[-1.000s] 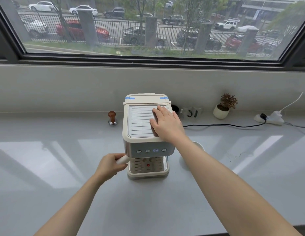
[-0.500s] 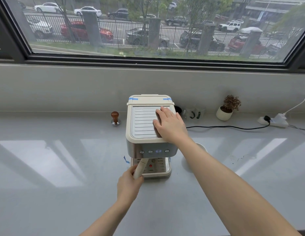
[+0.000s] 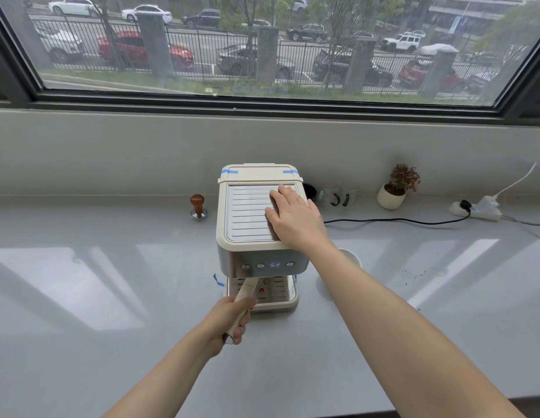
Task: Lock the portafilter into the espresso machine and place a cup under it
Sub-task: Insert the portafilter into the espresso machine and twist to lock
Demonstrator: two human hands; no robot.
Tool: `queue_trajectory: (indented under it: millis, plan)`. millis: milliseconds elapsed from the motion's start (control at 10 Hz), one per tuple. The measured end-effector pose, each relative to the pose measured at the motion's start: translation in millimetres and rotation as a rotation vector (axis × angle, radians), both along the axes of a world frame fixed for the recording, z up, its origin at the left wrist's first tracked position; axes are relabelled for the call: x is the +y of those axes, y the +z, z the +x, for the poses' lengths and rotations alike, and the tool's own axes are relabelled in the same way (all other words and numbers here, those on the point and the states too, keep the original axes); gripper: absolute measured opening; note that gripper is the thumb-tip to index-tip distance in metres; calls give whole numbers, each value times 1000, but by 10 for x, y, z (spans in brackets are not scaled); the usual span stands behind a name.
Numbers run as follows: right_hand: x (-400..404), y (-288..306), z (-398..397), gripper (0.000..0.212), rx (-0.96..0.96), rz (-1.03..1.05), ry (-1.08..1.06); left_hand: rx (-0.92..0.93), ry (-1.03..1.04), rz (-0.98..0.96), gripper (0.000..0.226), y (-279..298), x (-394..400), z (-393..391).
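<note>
Cream-coloured, the portafilter point(image 3: 246, 292) handle slants out from under the machine point(image 3: 259, 224) front toward the viewer; its head is hidden beneath. The left hand point(image 3: 229, 321) is wrapped tight around the handle's near end. The right hand point(image 3: 294, 218) lies flat, fingers spread, on the machine's top. A cup point(image 3: 350, 256) stands on the tabletop point(image 3: 81, 297), just right of the machine, partly behind the right forearm.

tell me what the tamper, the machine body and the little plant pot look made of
Tamper: knob looks like reddish-brown varnished wood, base like polished metal, since it glints. Espresso machine: cream shell looks like matte plastic; the front band with the buttons looks like brushed steel, judging by its grey sheen. Plant pot: smooth off-white, probably glazed ceramic, though plastic can't be ruled out.
</note>
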State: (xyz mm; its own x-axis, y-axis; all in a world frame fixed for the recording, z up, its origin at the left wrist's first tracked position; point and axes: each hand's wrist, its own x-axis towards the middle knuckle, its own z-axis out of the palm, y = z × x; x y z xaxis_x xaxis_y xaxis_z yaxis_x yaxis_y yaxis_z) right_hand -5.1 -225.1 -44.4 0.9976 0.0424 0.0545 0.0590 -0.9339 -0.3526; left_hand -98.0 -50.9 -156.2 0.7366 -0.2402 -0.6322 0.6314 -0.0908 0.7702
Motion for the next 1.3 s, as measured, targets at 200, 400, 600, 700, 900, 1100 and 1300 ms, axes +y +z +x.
queue_trajectory:
  millis: [200, 400, 600, 700, 900, 1100, 1300]
  plan:
    - [17, -27, -4, 54, -12, -5, -26, 43, 174, -21, 19, -50, -216, -96]
    - [21, -33, -7, 54, -22, -17, -30, 44, 306, -74, 16, -83, -424, -168]
    - [8, -50, 7, 55, -29, -38, 3, 93, 225, -140, 18, -69, -327, -149]
    - [0, -55, 19, 56, -25, -40, 8, 206, 176, -293, 18, -69, -243, -141]
    - [5, -58, 12, 55, -30, -44, 2, 183, 205, -245, 22, -78, -310, -161]
    - [11, -64, 3, 55, -31, -46, -17, 126, 288, -166, 21, -66, -419, -193]
    - [28, -50, -16, 54, -31, -51, -25, 116, 328, -147, 22, -28, -513, -230]
